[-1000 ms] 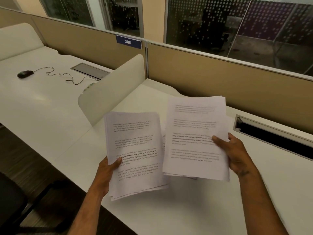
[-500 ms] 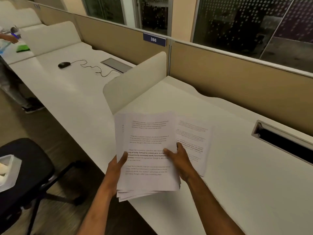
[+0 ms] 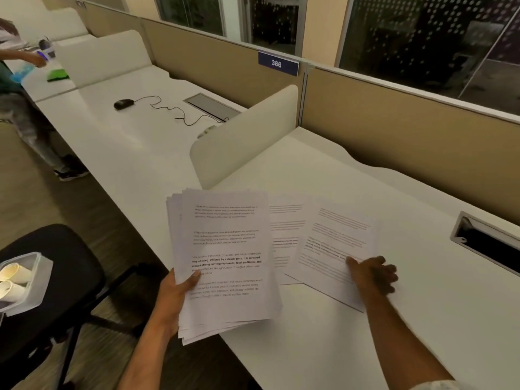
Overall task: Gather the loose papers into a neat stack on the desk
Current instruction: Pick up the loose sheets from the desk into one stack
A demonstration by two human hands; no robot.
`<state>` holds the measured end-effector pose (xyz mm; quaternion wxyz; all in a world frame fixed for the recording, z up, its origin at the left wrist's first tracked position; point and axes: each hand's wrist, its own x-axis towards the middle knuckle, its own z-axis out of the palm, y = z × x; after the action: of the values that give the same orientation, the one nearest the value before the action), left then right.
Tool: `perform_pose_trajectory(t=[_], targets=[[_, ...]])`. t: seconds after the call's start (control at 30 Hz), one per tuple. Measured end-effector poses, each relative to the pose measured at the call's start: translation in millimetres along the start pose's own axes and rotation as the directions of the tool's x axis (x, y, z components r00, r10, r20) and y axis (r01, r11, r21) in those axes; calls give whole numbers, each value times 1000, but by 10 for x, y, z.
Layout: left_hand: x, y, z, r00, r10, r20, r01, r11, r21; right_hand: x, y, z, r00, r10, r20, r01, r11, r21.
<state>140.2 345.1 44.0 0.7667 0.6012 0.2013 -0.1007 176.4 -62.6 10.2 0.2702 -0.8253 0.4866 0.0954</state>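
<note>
My left hand point(image 3: 177, 291) grips a thick, slightly fanned stack of printed papers point(image 3: 225, 263) by its left edge, held over the front edge of the white desk point(image 3: 351, 347). To its right, loose printed sheets lie on the desk: one tilted sheet point(image 3: 332, 243) on top and another sheet point(image 3: 284, 237) partly under it and partly behind the stack. My right hand point(image 3: 371, 274) rests on the tilted sheet's right side with fingers spread, and the sheet looks blurred. Whether it pinches the sheet I cannot tell.
A cable slot point(image 3: 489, 243) is cut into the desk at right. A low white divider point(image 3: 247, 136) and tan partitions point(image 3: 394, 130) bound the desk. A black chair point(image 3: 56, 277) with a plastic tub point(image 3: 19, 280) stands left. The neighbouring desk holds a mouse point(image 3: 123, 104); a person point(image 3: 17, 80) stands far left.
My right hand laid its bundle of papers onto the stack in my left hand, then let go and moved right onto the loose sheets on the desk. The view turned left.
</note>
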Motion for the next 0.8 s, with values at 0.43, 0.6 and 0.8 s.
perform_pose_trajectory(t=[0.43, 0.6, 0.8], targets=[[356, 195, -221, 1000, 0, 6, 0, 1000, -10, 107, -312, -153, 951, -249, 185, 44, 698, 714], [386, 249, -359, 1000, 9, -2, -9, 1000, -7, -79, -733, 100, 922, -327, 205, 162, 810, 564], [419, 252, -516, 1000, 15, -20, -15, 1000, -10, -386, -924, 553, 958, -273, 89, 279, 958, -65]])
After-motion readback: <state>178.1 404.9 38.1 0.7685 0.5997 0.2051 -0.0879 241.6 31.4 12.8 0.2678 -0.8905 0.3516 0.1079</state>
